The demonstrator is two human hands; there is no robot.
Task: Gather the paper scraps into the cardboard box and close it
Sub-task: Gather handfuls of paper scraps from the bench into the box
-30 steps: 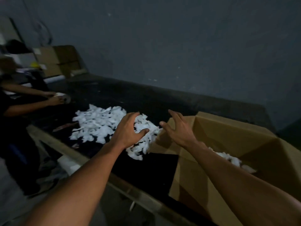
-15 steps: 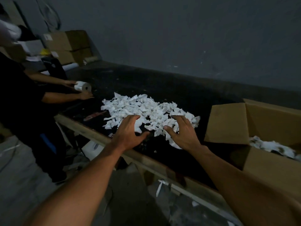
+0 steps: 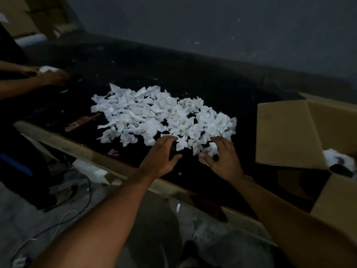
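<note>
A wide pile of white paper scraps point(image 3: 154, 115) lies on the black table point(image 3: 222, 88). My left hand point(image 3: 160, 158) and my right hand point(image 3: 224, 159) reach side by side to the pile's near edge, fingers spread and bent, fingertips touching the nearest scraps. Neither hand holds anything that I can see. The open cardboard box point(image 3: 286, 132) stands at the right with its flaps up, and a few white scraps point(image 3: 336, 157) show inside it.
Another person's hands point(image 3: 54, 76) work at the table's far left by a white roll. A wooden rail point(image 3: 81, 149) runs along the table's near edge. Stacked cardboard boxes point(image 3: 38, 14) stand at the back left. Cables and scraps lie on the floor below.
The view swung left, away from the box. Both my hands moved forward and down onto the near edge of the pile.
</note>
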